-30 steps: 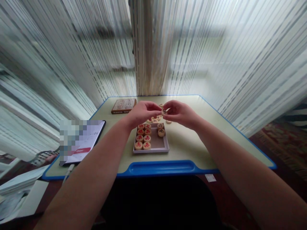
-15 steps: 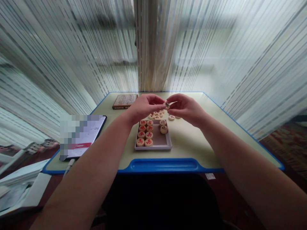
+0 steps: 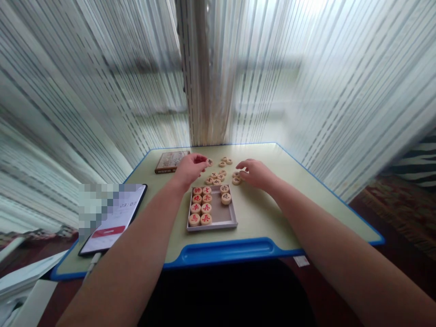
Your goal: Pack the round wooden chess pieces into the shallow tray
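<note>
Both hands have parted and dropped since half a second ago, when they met in the air over one disc. Now the left hand (image 3: pixel 190 169) alone pinches that chess piece (image 3: pixel 209 161) between thumb and forefinger, just above the tabletop beyond the tray. It is a small, round, pale wooden disc with a dark mark on its face, too small to read.

The right hand (image 3: pixel 254 173) lies low on the table with its fingers loosely curled, fingertips among the loose pieces (image 3: pixel 221 175). Whether it has hold of one cannot be told. About ten loose discs lie scattered between the two hands.

Just nearer the person, a shallow grey tray (image 3: pixel 227 217) holds ten discs in three columns: eight with red Chinese characters (image 3: pixel 200 209) and two with dark ones (image 3: pixel 225 194). The nearest red one seems to read 兵.

One flat wooden box (image 3: pixel 169 161) lies at the far left of the blue-rimmed table (image 3: pixel 225 250). One phone (image 3: pixel 114 217) lies at the near left, showing "03:0" with the last digit unclear.
</note>
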The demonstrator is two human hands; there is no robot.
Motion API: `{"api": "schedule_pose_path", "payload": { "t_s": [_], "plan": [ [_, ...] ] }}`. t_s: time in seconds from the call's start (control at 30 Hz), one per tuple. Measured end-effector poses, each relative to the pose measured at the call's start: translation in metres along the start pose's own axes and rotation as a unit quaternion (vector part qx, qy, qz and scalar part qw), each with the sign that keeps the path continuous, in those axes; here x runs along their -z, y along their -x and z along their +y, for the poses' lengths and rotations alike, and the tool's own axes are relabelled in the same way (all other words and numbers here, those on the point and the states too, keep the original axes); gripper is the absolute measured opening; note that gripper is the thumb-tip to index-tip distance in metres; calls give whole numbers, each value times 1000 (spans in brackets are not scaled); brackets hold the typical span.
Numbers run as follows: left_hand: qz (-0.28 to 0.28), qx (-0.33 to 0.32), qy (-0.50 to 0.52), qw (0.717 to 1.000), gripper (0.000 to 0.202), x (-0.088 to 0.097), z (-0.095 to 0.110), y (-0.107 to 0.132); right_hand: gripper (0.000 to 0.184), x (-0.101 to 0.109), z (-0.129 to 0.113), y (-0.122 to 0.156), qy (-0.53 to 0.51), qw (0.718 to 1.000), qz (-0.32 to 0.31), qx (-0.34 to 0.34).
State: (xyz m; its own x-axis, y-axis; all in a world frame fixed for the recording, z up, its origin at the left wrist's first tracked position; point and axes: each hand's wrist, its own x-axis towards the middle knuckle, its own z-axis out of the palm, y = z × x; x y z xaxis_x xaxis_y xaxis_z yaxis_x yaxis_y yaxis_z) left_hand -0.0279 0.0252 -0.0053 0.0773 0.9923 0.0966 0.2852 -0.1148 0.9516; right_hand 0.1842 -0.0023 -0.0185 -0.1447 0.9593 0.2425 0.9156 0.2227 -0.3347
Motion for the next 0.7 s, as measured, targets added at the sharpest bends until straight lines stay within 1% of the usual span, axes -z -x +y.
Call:
{"api": "schedule_pose_path", "payload": {
  "t_s": [0.1,0.2,0.3,0.37,0.5,0.57,0.63,0.7],
  "plan": [
    [-15,21,-14,1000,21,-3,-3,-1,21,-1,-5,2,-4,1000,-30,5],
    [-21,38,-17,999,19,-5,-9,-5,20,-2,-7,4,-20,999,-39,16],
    [-17,40,-43,998,21,-4,-21,-15,18,-6,-6,3,-52,998,-27,33],
    [-22,17,-76,997,23,-3,-31,-22,18,-11,-4,1,-80,996,2,31],
    [-28,-6,-99,995,28,-2,-45,-31,24,-21,1,-6,-133,988,74,-1],
    [-27,-7,-91,995,30,-2,-46,-33,26,-24,4,-9,-147,985,92,-24],
    [-32,-11,-82,996,30,-3,-45,-33,28,-26,6,-13,-147,984,91,-53],
    [-42,-17,-75,996,30,-3,-43,-32,33,-26,8,-18,-140,986,63,-71]
  ]
}}
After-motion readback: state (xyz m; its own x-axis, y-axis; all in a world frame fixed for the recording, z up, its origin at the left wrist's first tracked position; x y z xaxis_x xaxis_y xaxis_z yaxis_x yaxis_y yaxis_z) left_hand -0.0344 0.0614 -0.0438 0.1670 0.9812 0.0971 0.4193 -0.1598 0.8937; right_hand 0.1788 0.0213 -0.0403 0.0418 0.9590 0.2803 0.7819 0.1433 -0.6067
